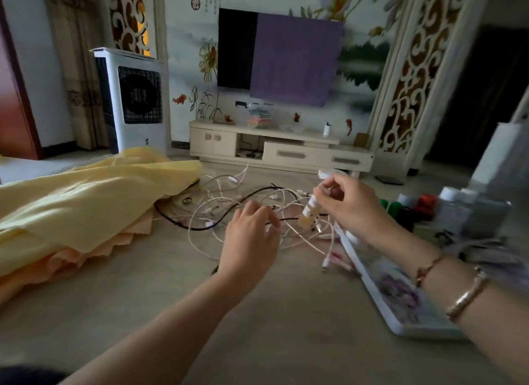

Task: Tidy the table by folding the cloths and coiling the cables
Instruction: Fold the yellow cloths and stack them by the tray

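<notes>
While the cables [243, 210] lie in a loose tangle mid-table, white ones mixed w/ a black one, your left hand [252, 238] hangs over the near side of the heap, fingers relaxed & spread, tips down at the wires; can't tell if they actually touch. Your right hand [352, 207] is raised over the right side of the tangle, thumb & fingers pinched on a small white piece at a cable end; a small bottle [307, 215] w/ amber liquid shows just below that hand, too blurred to say if you hold it. Bracelets sit on your right wrist. The yellow cloth [86, 201] lies crumpled on the table's left, on top of an orange cloth [71, 258], its edge touching the cables. Right of the tangle lies a flat white tray [400, 296] w/ a floral print, partly under your right forearm. Beyond it, blurred bottles & boxes. Past the table [257, 313]: TV stand, TV half covered by a purple cloth, air cooler on the left.
</notes>
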